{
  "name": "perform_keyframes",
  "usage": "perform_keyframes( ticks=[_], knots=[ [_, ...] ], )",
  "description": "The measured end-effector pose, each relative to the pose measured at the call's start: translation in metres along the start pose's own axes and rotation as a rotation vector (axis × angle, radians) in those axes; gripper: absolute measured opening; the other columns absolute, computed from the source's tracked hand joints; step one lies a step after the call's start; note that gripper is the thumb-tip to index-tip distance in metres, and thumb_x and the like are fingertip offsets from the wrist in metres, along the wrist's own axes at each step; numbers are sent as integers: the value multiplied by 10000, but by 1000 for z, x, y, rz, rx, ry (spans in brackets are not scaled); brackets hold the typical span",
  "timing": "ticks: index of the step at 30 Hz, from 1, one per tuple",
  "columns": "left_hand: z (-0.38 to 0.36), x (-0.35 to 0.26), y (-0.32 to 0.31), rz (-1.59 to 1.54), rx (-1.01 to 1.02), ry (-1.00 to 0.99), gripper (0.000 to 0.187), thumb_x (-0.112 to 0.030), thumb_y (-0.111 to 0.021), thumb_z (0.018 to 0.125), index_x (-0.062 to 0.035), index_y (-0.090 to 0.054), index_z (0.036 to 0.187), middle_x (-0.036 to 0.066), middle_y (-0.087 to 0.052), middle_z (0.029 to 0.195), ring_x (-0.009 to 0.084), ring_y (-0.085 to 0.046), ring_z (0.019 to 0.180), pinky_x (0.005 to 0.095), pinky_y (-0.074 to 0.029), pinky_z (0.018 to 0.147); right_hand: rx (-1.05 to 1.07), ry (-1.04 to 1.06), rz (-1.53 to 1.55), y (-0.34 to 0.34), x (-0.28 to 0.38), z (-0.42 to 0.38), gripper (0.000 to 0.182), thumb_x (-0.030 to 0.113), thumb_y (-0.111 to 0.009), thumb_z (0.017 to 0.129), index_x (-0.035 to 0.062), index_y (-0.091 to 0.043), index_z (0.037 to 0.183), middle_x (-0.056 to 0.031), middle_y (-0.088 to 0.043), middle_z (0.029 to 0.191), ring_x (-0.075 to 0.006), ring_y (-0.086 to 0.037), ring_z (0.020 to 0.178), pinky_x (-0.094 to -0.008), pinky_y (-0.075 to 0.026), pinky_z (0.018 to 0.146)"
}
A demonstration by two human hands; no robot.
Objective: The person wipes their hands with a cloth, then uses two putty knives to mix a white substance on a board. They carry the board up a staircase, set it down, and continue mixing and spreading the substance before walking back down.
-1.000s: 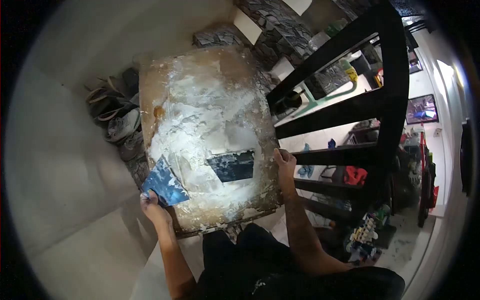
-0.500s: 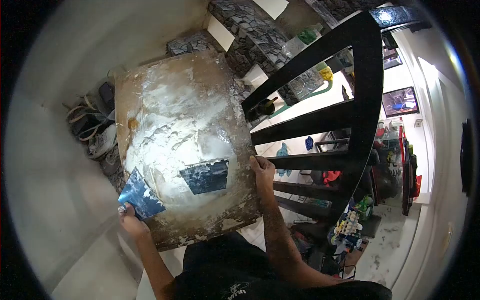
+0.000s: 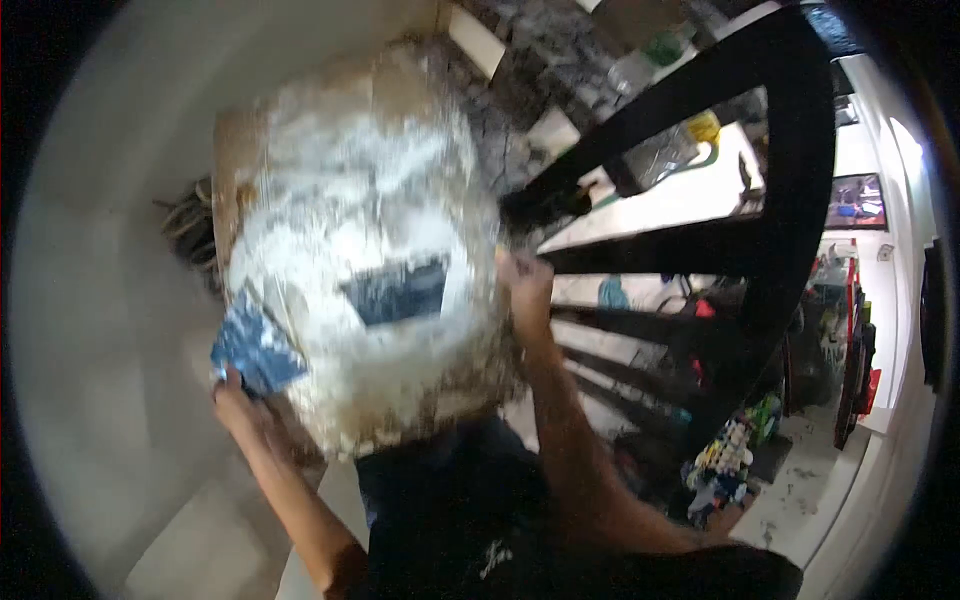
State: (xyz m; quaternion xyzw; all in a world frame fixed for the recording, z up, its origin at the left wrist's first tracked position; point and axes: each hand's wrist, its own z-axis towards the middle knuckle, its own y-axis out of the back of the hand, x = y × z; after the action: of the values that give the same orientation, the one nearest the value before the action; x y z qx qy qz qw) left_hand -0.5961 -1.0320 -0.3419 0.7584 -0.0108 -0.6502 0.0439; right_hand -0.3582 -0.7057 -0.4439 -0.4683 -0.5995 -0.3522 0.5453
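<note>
A wide board (image 3: 400, 385), smeared with white filler paste (image 3: 310, 235), is in front of my body. My left hand (image 3: 235, 400) is at its lower left corner, closed on a blue, paste-streaked putty spreader (image 3: 257, 345) that overlaps the board. A second, dark trapezoid spreader (image 3: 400, 290) lies flat on the paste near the middle. On the right, my right hand (image 3: 525, 285) grips the board's edge, with its fingertips blurred by motion.
A black slatted railing (image 3: 670, 245) rises close on the right, with a lit room and a television (image 3: 858, 203) beyond. Stone-patterned steps (image 3: 520, 60) lie at the top. A plain wall (image 3: 120, 270) stands left, with a heap of straps or cords (image 3: 190, 230) near it.
The board, both hands and both spreaders have shifted up and slightly left in view, while the railing and room have slid right. The picture is now blurred. Both hands keep their holds.
</note>
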Motion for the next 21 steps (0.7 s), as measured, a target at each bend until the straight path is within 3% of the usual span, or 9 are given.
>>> perform_keyframes(
  ticks=[3, 6, 8, 12, 14, 17, 19, 20, 21],
  knots=[
    [-35, -14, -21, -202, 56, -53, 245, -174, -563, 887, 66, -597, 924, 86, -608, 853, 181, -566, 717, 317, -458, 694, -32, 52, -184, 11, 14, 11, 355, 318, -683, 773, -29, -652, 840, -81, -617, 691, -145, -519, 615, -312, -424, 584],
    [1, -3, -6, -24, 26, -53, 195, -134, -553, 886, 47, -595, 946, 80, -613, 870, 180, -575, 732, 328, -470, 708, -55, 25, -258, -15, 7, 33, 416, 395, -688, 749, -11, -672, 840, -120, -642, 705, -182, -574, 634, -330, -446, 617],
    [-13, -2, -16, -257, 25, -63, 152, -109, -555, 880, 30, -592, 929, 69, -609, 873, 175, -575, 754, 314, -480, 711, -167, 2, -439, -18, 0, 51, 473, 473, -666, 734, 24, -681, 882, -185, -660, 810, -335, -634, 800, -386, -478, 733],
    [-31, 9, -17, -16, -97, -88, 155, -120, -566, 871, 22, -587, 931, 73, -600, 877, 189, -577, 794, 325, -477, 716, -3, 415, -283, -32, 38, 53, 444, 444, -643, 759, 7, -657, 839, -150, -639, 758, -285, -598, 694, -394, -463, 674],
    [-21, 44, 10, 451, -65, -410, 171, -123, -585, 846, 15, -585, 947, 93, -600, 884, 215, -577, 813, 341, -475, 732, 85, 174, -288, -36, 59, 36, 390, 375, -643, 794, -3, -635, 890, -104, -626, 766, -207, -581, 692, -354, -467, 662],
    [-14, 103, 63, -317, 192, 49, 269, -144, -616, 779, 21, -576, 987, 196, -595, 953, 317, -568, 799, 384, -473, 741, 42, 42, -596, -25, 64, 7, 439, 453, -627, 755, 26, -652, 853, -135, -624, 754, -259, -591, 708, -387, -474, 682],
    [-41, 119, 71, -340, 253, 203, 264, -142, -613, 782, 23, -572, 984, 192, -593, 950, 311, -566, 800, 382, -472, 741, -6, -42, -703, -12, 88, -35, 489, 531, -627, 696, 56, -681, 795, -180, -632, 737, -332, -609, 731, -425, -475, 706],
    [-61, 123, 77, -294, 269, 242, 262, -142, -612, 783, 24, -570, 982, 190, -593, 948, 308, -565, 800, 382, -471, 741, -200, 126, -729, -5, 71, -50, 513, 542, -640, 680, 30, -666, 697, -164, -632, 688, -304, -612, 669, -402, -475, 649],
    [-82, 131, 84, -255, 292, 264, 260, -141, -611, 785, 25, -568, 980, 187, -592, 946, 305, -564, 801, 381, -470, 741, -167, 85, -717, 17, 55, -64, 510, 538, -642, 683, 28, -661, 672, -147, -623, 640, -290, -605, 621, -395, -468, 611]
  ],
)
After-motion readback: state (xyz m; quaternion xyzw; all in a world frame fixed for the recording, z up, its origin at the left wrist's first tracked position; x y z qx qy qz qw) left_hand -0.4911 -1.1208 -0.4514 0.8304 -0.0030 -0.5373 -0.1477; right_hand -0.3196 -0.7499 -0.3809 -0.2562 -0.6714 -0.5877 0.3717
